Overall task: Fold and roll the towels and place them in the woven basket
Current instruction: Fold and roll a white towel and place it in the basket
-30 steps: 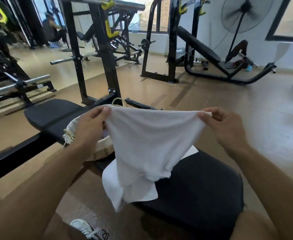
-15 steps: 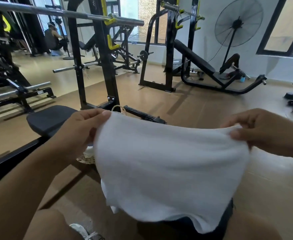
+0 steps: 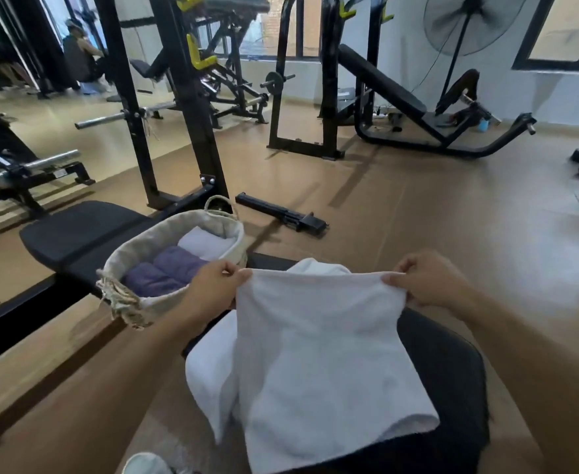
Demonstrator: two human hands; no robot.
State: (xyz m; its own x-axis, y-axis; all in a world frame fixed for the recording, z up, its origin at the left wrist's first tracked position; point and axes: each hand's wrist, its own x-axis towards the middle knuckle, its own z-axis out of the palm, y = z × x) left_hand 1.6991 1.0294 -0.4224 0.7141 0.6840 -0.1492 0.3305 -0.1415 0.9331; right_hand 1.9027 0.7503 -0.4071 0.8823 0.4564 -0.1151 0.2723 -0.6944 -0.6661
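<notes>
White towel (image 3: 322, 364) held up in front of the person, at roughly 6 o'clock in view. Plain terry, no pattern visible. It hangs as a broad, roughly rectangular sheet from a taut top edge; the lower part drapes onto the black padded table (image 3: 452, 371), ending in a soft rounded fold at the lower right.

Left hand (image 3: 213, 285): grip closed, thumb and fingers pinching the towel's upper left corner. Right hand (image 3: 428, 282): grip closed, fingers curled over the upper right corner, thumb on the near face.

More white cloth (image 3: 209, 367) lies under and behind the held towel, spilling off the table's left edge and peeking above the top edge at 12 o'clock of it. Whether it is a separate towel, I cannot tell.

Woven basket (image 3: 137, 307) at 10 o'clock of the left hand, on the same table, pale fabric lining, loop handle at its far end. Inside: two purple rolled towels (image 3: 165, 273) side by side, one white rolled towel (image 3: 206, 242) beyond them.
</notes>
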